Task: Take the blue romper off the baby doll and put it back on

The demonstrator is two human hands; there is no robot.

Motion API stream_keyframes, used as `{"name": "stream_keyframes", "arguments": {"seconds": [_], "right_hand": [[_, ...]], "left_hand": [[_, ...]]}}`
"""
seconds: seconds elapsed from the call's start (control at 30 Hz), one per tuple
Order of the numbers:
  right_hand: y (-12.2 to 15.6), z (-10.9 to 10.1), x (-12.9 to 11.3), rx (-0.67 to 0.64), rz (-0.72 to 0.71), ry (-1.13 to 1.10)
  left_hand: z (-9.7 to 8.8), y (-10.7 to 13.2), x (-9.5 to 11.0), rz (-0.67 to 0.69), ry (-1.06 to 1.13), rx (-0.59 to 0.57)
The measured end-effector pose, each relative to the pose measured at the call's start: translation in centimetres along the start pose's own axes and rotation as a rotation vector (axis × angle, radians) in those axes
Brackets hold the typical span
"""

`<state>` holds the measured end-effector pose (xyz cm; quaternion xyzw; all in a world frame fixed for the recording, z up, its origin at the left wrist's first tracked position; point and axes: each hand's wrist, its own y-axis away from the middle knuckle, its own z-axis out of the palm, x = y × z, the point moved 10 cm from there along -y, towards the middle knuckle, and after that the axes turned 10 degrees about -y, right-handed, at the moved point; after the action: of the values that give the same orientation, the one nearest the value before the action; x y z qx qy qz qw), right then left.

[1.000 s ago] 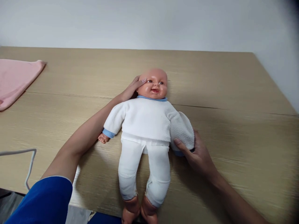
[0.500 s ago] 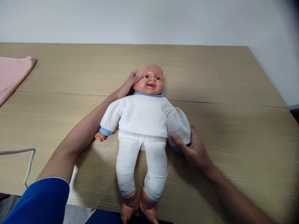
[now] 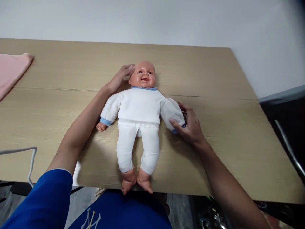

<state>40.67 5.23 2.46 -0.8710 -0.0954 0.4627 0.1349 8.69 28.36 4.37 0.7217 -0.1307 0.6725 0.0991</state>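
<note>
A baby doll (image 3: 139, 108) in a white fleece top with blue trim and white trousers lies on its back on the wooden table (image 3: 214, 79), feet at the near edge. My left hand (image 3: 119, 79) cups the side of the doll's head, fingers bent against it. My right hand (image 3: 189, 125) is closed around the cuff of the doll's sleeve (image 3: 172, 114) at the right, thumb on top of the fleece. The doll's other arm lies out to the left with its small bare hand showing.
A pink cloth (image 3: 11, 74) lies at the table's far left. A white wire hanger (image 3: 28, 159) pokes in at the left edge. A white wall runs behind the table. Dark furniture with a metal bar (image 3: 288, 146) stands to the right.
The view has pulled back and shifted, so the doll appears smaller and the table's near edge shows. My left hand slid from the doll's cheek to the side of its head.
</note>
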Motion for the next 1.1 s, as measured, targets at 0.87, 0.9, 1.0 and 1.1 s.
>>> {"name": "stream_keyframes", "arguments": {"seconds": [0.87,0.9,1.0,1.1], "right_hand": [[26.9,6.9,-10.3,-0.423,-0.258,-0.056],[29.1,7.6,-9.0,-0.455,-0.244,-0.065],[32.7,8.7,-4.5,-0.383,-0.108,-0.012],[33.8,8.2,-0.3,-0.226,0.060,0.075]], "left_hand": [[24.4,46.8,-1.5,0.112,-0.311,-1.125],[23.5,47.3,-3.7,0.039,-0.334,-1.042],[20.7,48.3,-8.6,-0.098,-0.460,-0.839],[19.3,48.5,-11.2,-0.157,-0.553,-0.759]]}}
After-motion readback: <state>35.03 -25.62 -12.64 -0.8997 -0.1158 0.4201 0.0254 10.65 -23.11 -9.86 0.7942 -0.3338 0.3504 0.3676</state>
